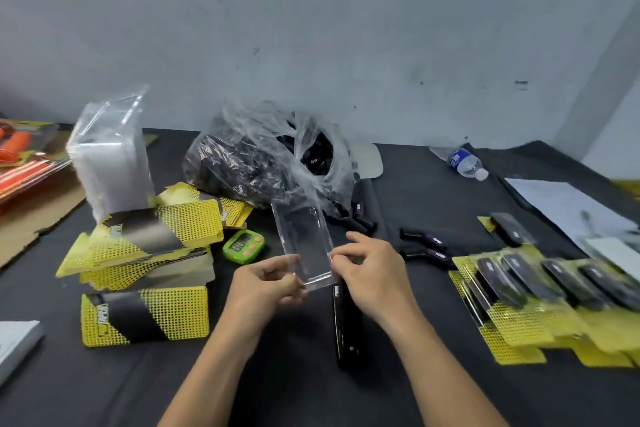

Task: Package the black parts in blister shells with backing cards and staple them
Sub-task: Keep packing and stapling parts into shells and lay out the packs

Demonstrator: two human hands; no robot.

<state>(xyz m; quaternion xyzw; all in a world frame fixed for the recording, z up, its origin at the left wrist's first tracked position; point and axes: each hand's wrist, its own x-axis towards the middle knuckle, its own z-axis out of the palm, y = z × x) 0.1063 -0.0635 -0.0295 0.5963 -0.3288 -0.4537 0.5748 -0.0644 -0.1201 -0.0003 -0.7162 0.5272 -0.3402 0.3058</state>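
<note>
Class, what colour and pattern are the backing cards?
The backing cards are yellow with black dots and a black diagonal band; head view.

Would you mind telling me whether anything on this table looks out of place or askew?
The clear plastic water bottle lies on its side at the back right, and the pile of yellow-and-black backing cards on the left is splayed unevenly.

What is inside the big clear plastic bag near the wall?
The plastic bag holds black parts; one shows a label. Crumpled film hides those beneath.
</note>
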